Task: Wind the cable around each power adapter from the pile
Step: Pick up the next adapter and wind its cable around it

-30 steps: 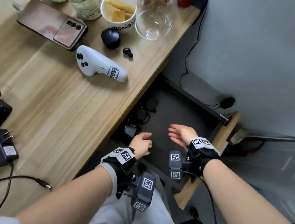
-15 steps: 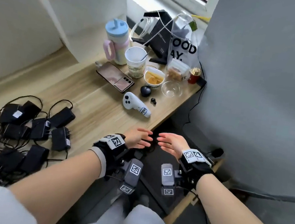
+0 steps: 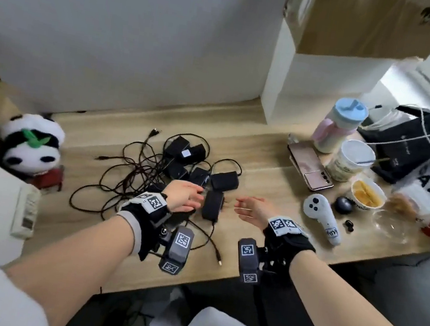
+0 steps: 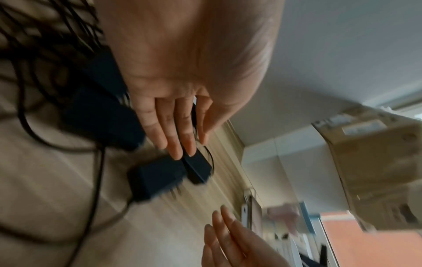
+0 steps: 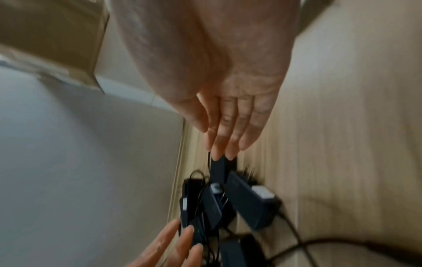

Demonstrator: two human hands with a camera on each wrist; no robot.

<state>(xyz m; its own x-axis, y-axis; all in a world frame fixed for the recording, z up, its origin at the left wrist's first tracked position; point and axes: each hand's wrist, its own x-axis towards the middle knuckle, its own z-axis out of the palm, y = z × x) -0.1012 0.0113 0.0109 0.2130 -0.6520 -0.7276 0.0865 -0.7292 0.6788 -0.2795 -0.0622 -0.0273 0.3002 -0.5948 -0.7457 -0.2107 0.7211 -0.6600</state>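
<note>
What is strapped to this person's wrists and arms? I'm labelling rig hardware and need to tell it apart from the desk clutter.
Each wrist carries a black strap with a white band of black-and-white square code tags, near the left hand and the right hand. A grey box-shaped camera unit, tagged with the same codes, hangs under each strap. A thin black cable runs from the right unit. The forearms are bare, with white sleeves at the upper arms.

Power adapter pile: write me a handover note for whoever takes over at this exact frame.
Left hand: open, empty, over the pile's near edge.
Right hand: open, empty, just right of the pile.
Nearest adapter lies on the desk between the hands, untouched.
Pile of adapters sits mid-desk, its cables loose and tangled to its left.
Done: no adapter looks wound.
Left: pick one, wind its cable, repeat for each.
</note>
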